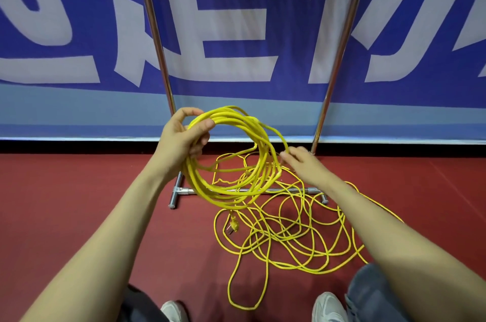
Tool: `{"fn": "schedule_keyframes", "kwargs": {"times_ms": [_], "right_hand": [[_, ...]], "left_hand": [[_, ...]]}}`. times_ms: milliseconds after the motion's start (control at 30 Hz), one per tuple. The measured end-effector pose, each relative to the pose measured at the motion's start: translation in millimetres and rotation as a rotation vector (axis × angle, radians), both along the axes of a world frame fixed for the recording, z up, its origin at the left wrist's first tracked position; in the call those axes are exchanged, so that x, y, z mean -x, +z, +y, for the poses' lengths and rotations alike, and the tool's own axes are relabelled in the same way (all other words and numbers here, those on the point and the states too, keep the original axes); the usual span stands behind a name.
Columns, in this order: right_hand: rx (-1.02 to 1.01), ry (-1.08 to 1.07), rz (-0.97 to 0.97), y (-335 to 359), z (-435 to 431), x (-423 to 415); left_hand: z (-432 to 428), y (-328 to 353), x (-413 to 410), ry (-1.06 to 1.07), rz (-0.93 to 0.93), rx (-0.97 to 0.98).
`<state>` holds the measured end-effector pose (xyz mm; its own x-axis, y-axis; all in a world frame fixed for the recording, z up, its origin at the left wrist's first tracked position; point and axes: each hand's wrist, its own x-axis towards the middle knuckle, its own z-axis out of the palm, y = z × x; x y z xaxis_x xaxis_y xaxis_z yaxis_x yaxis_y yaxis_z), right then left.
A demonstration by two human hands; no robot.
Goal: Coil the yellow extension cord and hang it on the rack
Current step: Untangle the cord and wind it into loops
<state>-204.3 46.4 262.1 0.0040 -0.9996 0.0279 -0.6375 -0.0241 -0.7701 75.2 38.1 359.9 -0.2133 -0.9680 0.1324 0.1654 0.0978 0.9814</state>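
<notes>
The yellow extension cord is in two parts. Several turns form a coil held up in front of the rack, and the rest lies as a loose tangle on the red floor, below and to the right of the coil. The plug hangs just under the coil's lowest turns, above the floor or resting on it; we cannot tell which.

We hold the coil with our left hand at its upper left, fingers and thumb curled round the bundle of turns. The ring hangs from that grip and faces us nearly flat-on. Our right hand is at the coil's right edge, its fingertips closed in a pinch on a strand there.

The relation that matters is this: the uncoiled cord lies on the right hand's side, low and slightly nearer to us than the coil. The strand feeding from it rises toward the pinch. We judge that the right hand should draw the next length up and leftward across the ring to the left hand's grip. The floor loops cross each other many times, so a pull could snag.

The rack's chrome uprights stand behind the coil, with its base bar under it; the hanging rail is out of view. Beyond them is a blue-and-white banner.
</notes>
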Motion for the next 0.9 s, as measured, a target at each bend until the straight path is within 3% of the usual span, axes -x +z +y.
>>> {"fn": "schedule_keyframes", "kwargs": {"times_ms": [67, 167, 233, 333, 367, 500, 600, 733, 900], "right_hand": [[0.032, -0.073, -0.107, 11.7, -7.1, -0.1], [-0.065, -0.093, -0.462, 20.7, -5.8, -3.9], [-0.08, -0.076, -0.442, 19.8, -0.7, -8.3], [-0.073, -0.066, -0.198, 16.3, 1.2, -11.3], [-0.097, -0.02, -0.204, 17.2, 1.7, -10.6], [-0.26, 0.265, -0.792, 39.6, 8.3, -2.8], [-0.182, 0.412, -0.583, 49.7, 12.0, -15.4], [-0.032, 0.325, -0.461, 53.2, 14.3, -30.0], [-0.202, 0.401, -0.357, 48.7, 15.3, -26.9]], "left_hand": [[0.7, 1.0, 0.9, 0.005, -0.034, 0.016], [1.3, 1.7, 2.5, 0.003, -0.004, 0.006], [0.8, 2.8, 0.0, -0.026, 0.011, 0.003], [1.2, 5.2, -7.9, -0.165, -0.063, 0.045], [3.1, 6.1, -9.3, -0.222, -0.112, 0.057], [8.3, 1.5, -6.6, -0.316, -0.179, 0.039], [7.7, -2.9, -3.4, -0.348, -0.161, 0.04], [4.0, -4.0, -0.6, -0.281, -0.031, 0.058], [-1.0, -11.9, 1.9, -0.146, 0.028, 0.029]]}}
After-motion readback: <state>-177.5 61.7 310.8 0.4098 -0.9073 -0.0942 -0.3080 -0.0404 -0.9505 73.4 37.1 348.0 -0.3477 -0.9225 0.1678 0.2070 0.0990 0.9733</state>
